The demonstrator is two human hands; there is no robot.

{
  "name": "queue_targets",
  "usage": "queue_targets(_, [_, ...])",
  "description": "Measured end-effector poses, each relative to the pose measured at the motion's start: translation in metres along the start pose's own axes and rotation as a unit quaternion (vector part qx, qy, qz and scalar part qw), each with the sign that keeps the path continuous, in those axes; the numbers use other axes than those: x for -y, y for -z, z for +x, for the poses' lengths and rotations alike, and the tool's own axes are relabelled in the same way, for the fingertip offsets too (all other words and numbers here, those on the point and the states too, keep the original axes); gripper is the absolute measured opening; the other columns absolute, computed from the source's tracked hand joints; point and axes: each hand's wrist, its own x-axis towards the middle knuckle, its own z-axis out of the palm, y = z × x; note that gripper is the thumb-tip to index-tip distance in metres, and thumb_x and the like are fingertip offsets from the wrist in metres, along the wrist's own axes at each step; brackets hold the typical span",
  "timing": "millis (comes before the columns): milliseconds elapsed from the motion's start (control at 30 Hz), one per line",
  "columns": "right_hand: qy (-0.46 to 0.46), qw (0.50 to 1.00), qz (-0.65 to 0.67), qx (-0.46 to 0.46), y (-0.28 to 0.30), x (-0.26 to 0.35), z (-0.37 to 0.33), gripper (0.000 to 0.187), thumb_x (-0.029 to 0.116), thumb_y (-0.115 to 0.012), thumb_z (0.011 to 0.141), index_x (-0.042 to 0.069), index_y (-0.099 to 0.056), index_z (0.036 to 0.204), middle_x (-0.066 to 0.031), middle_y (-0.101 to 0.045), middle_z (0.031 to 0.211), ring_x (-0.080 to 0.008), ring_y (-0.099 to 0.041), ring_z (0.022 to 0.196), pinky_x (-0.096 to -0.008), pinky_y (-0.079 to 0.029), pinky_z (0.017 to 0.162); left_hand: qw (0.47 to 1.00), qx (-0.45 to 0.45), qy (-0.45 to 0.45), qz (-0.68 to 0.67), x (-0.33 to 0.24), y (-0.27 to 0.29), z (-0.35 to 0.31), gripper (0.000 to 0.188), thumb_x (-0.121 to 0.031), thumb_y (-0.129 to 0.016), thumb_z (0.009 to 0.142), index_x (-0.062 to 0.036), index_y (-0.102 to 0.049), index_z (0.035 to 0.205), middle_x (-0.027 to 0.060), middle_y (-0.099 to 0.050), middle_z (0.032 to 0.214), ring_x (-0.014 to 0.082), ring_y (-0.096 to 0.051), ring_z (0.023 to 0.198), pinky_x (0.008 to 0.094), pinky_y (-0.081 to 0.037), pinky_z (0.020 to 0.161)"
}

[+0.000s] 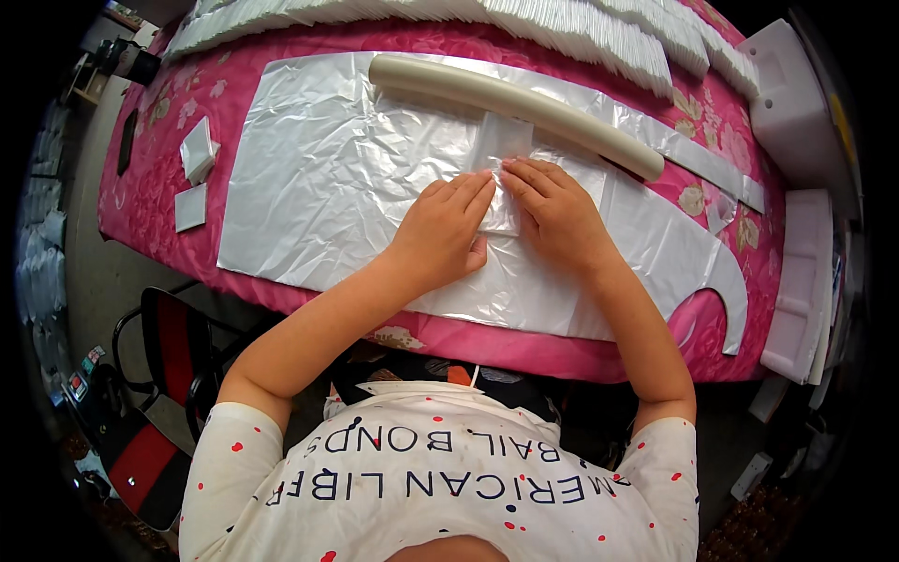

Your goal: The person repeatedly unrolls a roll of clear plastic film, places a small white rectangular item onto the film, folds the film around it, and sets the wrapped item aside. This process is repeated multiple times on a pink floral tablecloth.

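A broad, thin white plastic sheet [309, 169], apron-like with a curved cutout at its right end, lies spread on the table. On its middle is a small folded piece of white plastic [506, 140]. My left hand [442, 225] rests on the left edge of this folded piece, fingers stretched out and thumb apart. From the right, my right hand [559, 211] lies over the piece with its fingers slightly bent, fingertips close to the left ones. Its thumb is mostly hidden. Just beyond both hands, a long beige tube [515, 108] lies across the sheet.
Long rows of folded white packets [571, 37] line the far edge of the pink floral tablecloth [253, 84]. Small white folded squares [191, 206] lie at left, near a dark flat object [127, 142]. White foam boxes [801, 272] stand at right; a red-and-black chair [173, 347] is at lower left.
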Motion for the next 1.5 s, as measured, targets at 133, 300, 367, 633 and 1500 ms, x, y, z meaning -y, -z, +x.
queue_targets(133, [-0.002,1.000,0.013,0.017,0.003,-0.005,0.003,0.040,-0.001,-0.059,0.068,0.001,-0.060,0.107,-0.0096,-0.058,0.116,-0.0259,-0.053,0.108,-0.0350,-0.045,0.093,0.998,-0.019,-0.045,0.050,0.009,-0.002,0.005,0.050,-0.006,-0.063,0.068,0.0027,-0.053,0.116,0.0145,-0.054,0.121,0.0285,-0.053,0.110,0.0378,-0.042,0.091])
queue_targets(300, [0.024,0.999,0.035,0.004,0.003,-0.004,-0.004,0.034,-0.001,-0.060,0.067,0.003,-0.062,0.100,-0.0078,-0.062,0.104,-0.0242,-0.057,0.097,-0.0336,-0.049,0.083,0.993,-0.020,-0.116,0.011,0.011,0.008,-0.003,0.041,-0.004,-0.061,0.070,0.0023,-0.057,0.111,0.0135,-0.059,0.114,0.0273,-0.058,0.103,0.0379,-0.046,0.086])
queue_targets(367, [0.051,0.997,0.053,-0.015,0.000,0.007,-0.015,0.029,0.002,-0.062,0.067,0.004,-0.063,0.095,-0.0060,-0.062,0.095,-0.0225,-0.058,0.090,-0.0324,-0.050,0.077,0.989,-0.024,-0.147,-0.010,0.007,0.011,-0.019,0.041,-0.006,-0.061,0.071,0.0019,-0.057,0.110,0.0129,-0.059,0.114,0.0258,-0.058,0.103,0.0378,-0.046,0.086])
queue_targets(633, [0.013,0.994,0.105,-0.013,0.004,0.040,-0.035,0.033,-0.002,-0.066,0.063,0.008,-0.066,0.095,-0.0038,-0.064,0.092,-0.0218,-0.060,0.081,-0.0312,-0.051,0.068,0.988,-0.010,-0.146,-0.056,0.004,0.012,-0.044,0.042,-0.005,-0.062,0.068,-0.0006,-0.058,0.110,0.0117,-0.061,0.111,0.0225,-0.060,0.100,0.0355,-0.046,0.085])
queue_targets(1500, [-0.479,0.797,0.322,0.178,0.016,0.017,0.019,0.030,0.023,-0.061,0.083,-0.002,-0.064,0.068,-0.0073,-0.058,0.054,-0.0134,-0.058,0.048,-0.0273,-0.046,0.050,0.994,-0.082,-0.047,-0.054,-0.003,-0.006,0.005,0.062,-0.011,-0.067,0.076,0.0048,-0.040,0.130,0.0206,-0.043,0.131,0.0344,-0.045,0.119,0.0407,-0.039,0.098])
